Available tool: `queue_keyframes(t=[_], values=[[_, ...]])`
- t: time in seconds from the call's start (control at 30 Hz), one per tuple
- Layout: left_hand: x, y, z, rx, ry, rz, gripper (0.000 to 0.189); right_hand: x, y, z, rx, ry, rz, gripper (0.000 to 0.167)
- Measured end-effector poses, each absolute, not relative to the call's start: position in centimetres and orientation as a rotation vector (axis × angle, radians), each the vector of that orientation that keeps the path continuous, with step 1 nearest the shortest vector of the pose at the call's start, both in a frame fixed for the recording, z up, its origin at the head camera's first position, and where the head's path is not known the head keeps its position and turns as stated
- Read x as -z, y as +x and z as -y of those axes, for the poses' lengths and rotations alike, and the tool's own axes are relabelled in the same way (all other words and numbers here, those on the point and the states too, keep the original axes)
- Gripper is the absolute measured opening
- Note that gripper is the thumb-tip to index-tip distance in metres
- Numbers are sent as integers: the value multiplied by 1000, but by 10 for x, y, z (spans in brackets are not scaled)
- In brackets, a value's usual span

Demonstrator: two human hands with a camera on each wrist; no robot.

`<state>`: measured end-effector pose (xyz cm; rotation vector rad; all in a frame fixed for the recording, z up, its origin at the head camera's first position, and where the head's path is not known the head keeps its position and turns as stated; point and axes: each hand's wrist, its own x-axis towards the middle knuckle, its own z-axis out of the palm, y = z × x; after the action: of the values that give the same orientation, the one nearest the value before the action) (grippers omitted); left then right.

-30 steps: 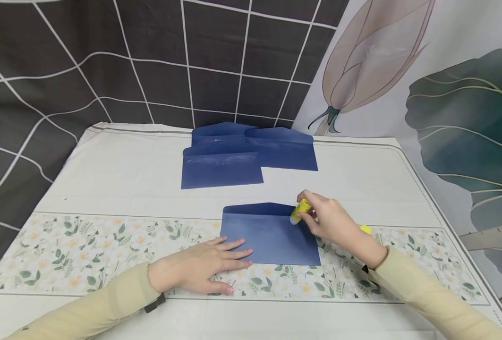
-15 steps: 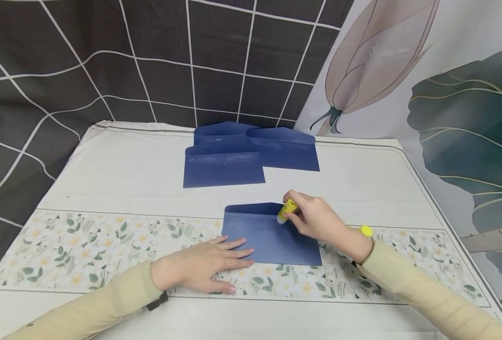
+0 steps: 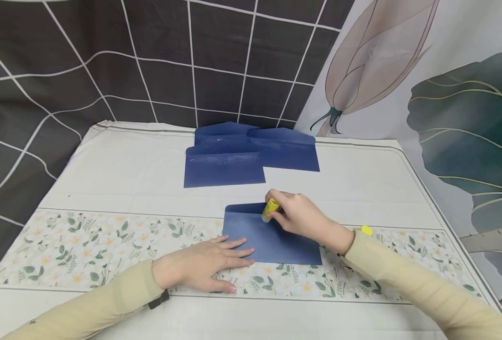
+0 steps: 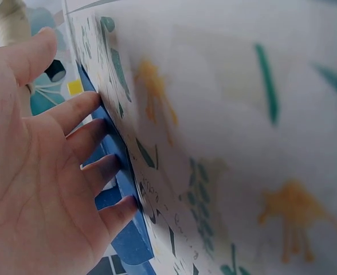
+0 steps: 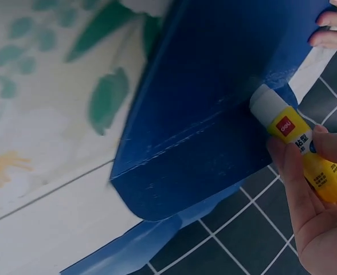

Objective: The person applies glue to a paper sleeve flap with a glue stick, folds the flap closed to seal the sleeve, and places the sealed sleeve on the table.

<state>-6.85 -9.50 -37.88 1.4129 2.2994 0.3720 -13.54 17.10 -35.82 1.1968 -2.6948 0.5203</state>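
Observation:
A dark blue envelope [image 3: 276, 243] lies on the table in front, its flap folded up at the far side. My left hand [image 3: 206, 264] rests with straight, spread fingers on the envelope's left part. The right hand [image 3: 299, 215] grips a yellow glue stick [image 3: 270, 208], its tip down at the fold line below the flap. In the right wrist view the white end of the glue stick [image 5: 300, 143] meets the blue paper, where whitish smears run along the crease. Fingers and thumb curl round its yellow body.
Several more blue envelopes [image 3: 225, 170] overlap at the back of the table, with whitish smears near their folds. A yellow cap [image 3: 366, 230] stands to the right, just beyond the right sleeve. A white cloth with a floral band [image 3: 119, 250] covers the table.
The right hand has moved left with the glue stick along the envelope's fold, from near the right end to about the middle. The left hand stays in place on the envelope.

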Motion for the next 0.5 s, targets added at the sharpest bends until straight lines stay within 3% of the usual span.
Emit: queue_keyframes(t=[0.5], values=[[381,-69,95,-392,1403,-2291,61,352,-148,-144,-543,1276,2740,28]])
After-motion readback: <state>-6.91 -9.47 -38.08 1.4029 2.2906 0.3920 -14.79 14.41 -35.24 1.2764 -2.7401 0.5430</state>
